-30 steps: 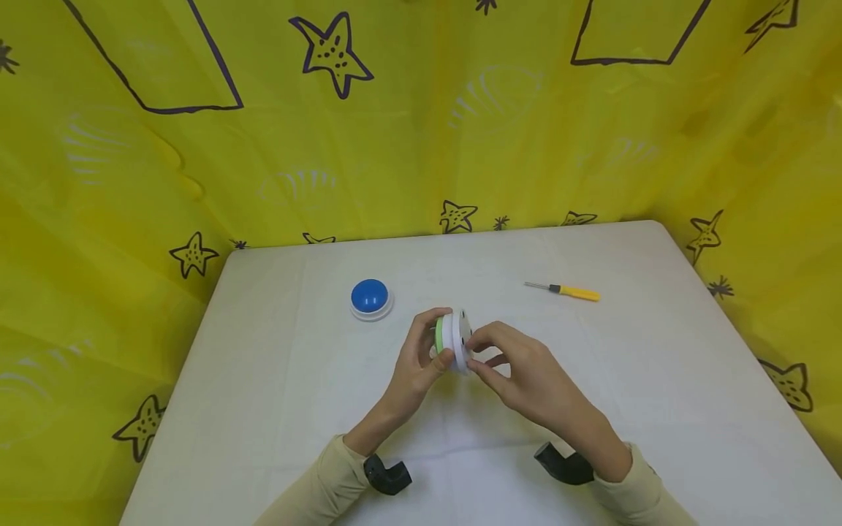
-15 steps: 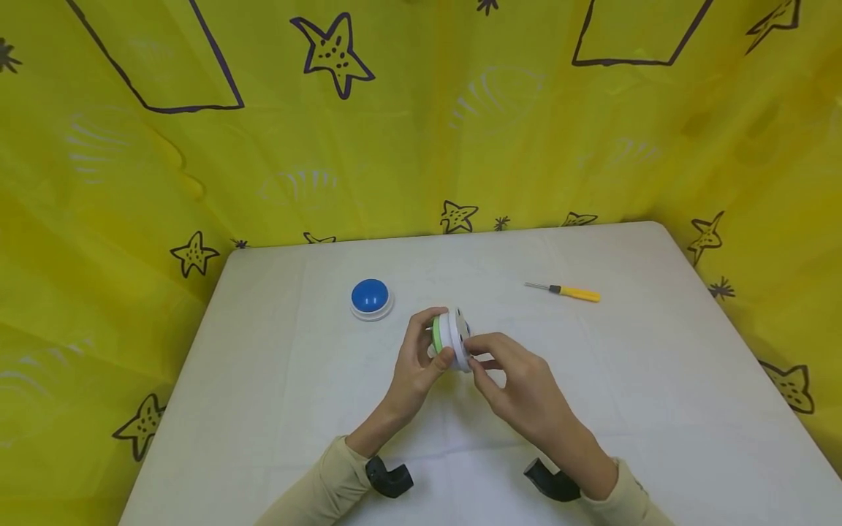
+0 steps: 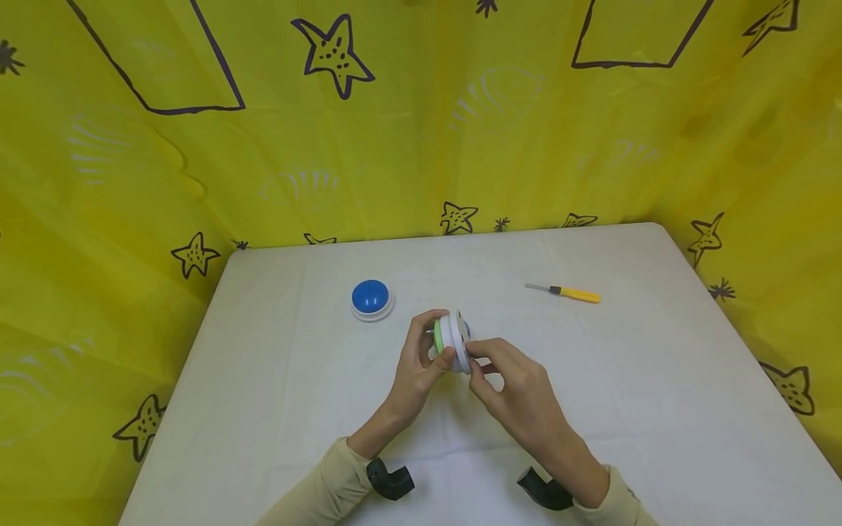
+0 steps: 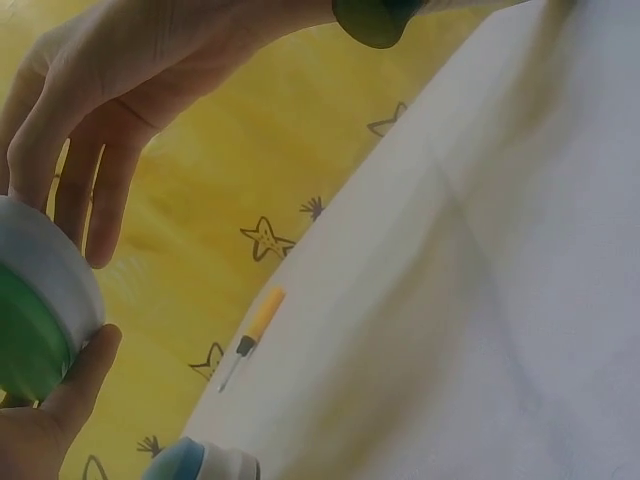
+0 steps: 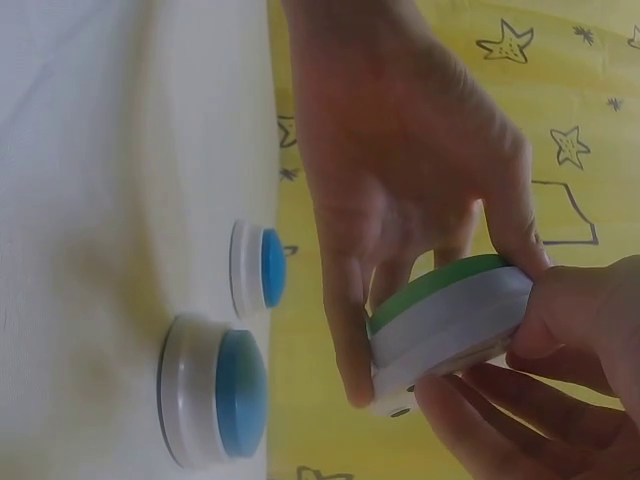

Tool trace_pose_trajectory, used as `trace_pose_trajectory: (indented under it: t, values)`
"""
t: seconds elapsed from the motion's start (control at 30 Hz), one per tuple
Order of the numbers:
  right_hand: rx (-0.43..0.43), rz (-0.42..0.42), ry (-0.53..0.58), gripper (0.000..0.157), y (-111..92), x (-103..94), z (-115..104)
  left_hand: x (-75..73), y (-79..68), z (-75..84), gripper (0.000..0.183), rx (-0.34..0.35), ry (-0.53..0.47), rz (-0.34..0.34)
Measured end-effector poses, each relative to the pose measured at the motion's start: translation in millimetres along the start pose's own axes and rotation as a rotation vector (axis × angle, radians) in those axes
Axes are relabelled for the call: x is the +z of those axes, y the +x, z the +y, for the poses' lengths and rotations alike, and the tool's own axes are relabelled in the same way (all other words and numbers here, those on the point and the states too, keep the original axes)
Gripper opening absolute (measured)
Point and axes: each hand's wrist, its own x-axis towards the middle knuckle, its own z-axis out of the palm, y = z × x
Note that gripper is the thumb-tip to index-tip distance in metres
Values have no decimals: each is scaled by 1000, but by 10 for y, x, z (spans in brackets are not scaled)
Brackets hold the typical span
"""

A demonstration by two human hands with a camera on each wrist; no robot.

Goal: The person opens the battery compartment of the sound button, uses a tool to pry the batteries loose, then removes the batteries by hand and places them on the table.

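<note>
Green-and-white button (image 3: 448, 339): one, in the air over the white table (image 3: 276, 380), tilted on its side, green face leftward. Handling judged under way; setting down not yet done. 
Left hand (image 3: 416, 371): gripped the button's white side, thumb and fingers curled. 
Right hand (image 3: 520, 381): bent fingertips and thumb at the underside; whether they pinched anything could not be told. 
Nearer blue button (image 5: 240, 395): upright on the table, best seen from the right wrist, untouched. 
Farther blue button (image 3: 370, 296): likewise upright, untouched. 
Yellow-handled screwdriver (image 3: 579, 294): lay at right, out of hand. 
Changes against one second earlier: right hand sat lower, its wrist farther left; left grip, farther blue button and screwdriver essentially matched.
</note>
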Motion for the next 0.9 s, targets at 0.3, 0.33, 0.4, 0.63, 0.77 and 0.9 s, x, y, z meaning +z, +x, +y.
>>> trace_pose_trajectory:
  t: [0.3,0.33,0.4,0.63,0.77,0.9]
  values:
    - [-3,14,13,33,13,22,20,-25,6,-3,63,-36,20,7]
    - [-5,13,10,32,15,20,27,-27,6,-3,64,-41,21,8]
    - [-4,10,10,32,18,12,44,-29,7,-1,64,-48,23,10]
    - [89,-59,79,28,44,-67,80,-52,26,-8,63,-107,16,18]
    - [141,-92,139,29,62,-120,106,-61,32,10,61,-152,-5,19]
    - [223,-137,194,28,75,-160,138,-60,39,29,58,-190,-15,14]
